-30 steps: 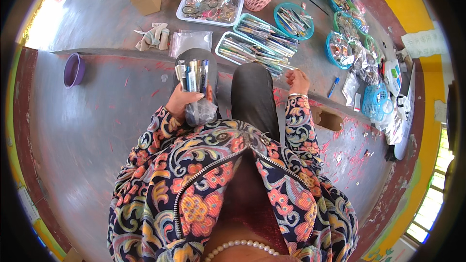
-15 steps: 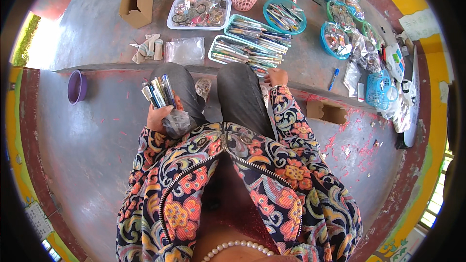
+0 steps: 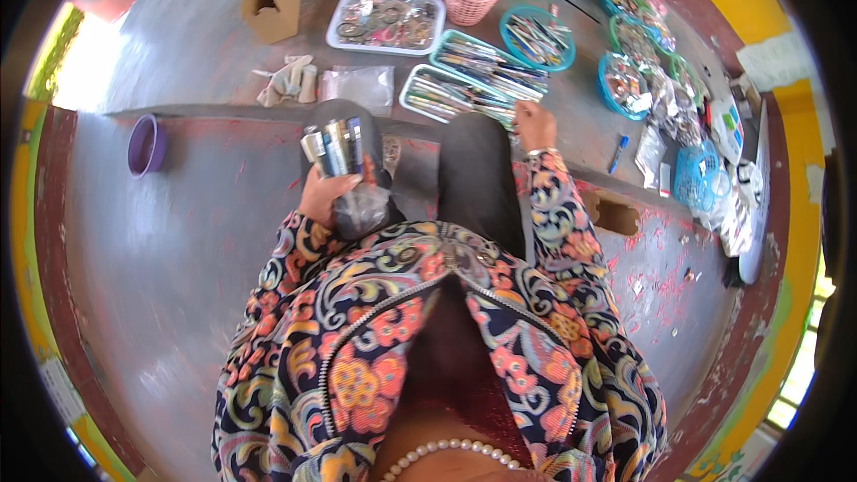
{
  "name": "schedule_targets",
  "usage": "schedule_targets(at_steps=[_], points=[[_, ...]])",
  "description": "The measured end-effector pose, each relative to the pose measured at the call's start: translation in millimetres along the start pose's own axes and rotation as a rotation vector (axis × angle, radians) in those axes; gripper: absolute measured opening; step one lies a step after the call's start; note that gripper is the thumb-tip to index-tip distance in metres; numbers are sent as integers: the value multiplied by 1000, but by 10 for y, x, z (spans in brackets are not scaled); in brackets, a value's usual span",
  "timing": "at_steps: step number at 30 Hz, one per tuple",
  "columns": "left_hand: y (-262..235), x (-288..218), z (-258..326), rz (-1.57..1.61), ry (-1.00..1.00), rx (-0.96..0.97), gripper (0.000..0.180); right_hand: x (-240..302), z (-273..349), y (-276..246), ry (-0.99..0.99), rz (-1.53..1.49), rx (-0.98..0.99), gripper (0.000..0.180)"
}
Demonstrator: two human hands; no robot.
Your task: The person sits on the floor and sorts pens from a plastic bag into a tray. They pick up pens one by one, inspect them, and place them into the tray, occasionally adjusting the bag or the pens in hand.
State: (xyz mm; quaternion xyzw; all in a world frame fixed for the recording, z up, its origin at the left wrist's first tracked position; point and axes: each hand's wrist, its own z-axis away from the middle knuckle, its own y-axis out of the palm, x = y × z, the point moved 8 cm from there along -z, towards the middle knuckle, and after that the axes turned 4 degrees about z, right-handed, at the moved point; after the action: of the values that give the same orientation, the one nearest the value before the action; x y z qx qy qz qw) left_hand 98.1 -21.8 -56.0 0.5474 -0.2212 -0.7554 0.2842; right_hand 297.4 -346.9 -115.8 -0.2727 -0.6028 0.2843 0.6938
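My left hand (image 3: 327,196) is wrapped round a bundle of pens (image 3: 337,147) that stand upright in a clear plastic bag (image 3: 361,210), above my left knee. Fingers curled together, my right hand (image 3: 536,128) is at the near right end of a pale green tray of pens (image 3: 428,105); whether a pen is between the fingertips cannot be made out. Behind that tray lies a second green tray (image 3: 444,42), also heaped with pens. A round teal basket (image 3: 569,61) with more pens stands farther back.
Flat clear bags (image 3: 357,87) lie beside a crumpled cloth (image 3: 291,82). An open cardboard box (image 3: 270,4), white tubs (image 3: 335,40) and a pink basket (image 3: 470,2) stand behind. At right are a blue pen (image 3: 618,153) and a blue basket (image 3: 696,170); a purple bowl (image 3: 147,146) is at left.
My right hand has moved up and slightly right along the pen tray's end. The left hand with its bagged pens has shifted right and up a little. The whole view has shifted slightly.
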Motion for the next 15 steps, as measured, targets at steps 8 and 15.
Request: schedule_targets(at_steps=[8, 15], points=[[343, 15, -94, 1, -78, 122, 30, 1737, 1053, 22, -195, -411, 457, 23], [847, -56, -315, -190, -64, 234, 35, 1979, 1152, 163, -100, -579, 651, 21]])
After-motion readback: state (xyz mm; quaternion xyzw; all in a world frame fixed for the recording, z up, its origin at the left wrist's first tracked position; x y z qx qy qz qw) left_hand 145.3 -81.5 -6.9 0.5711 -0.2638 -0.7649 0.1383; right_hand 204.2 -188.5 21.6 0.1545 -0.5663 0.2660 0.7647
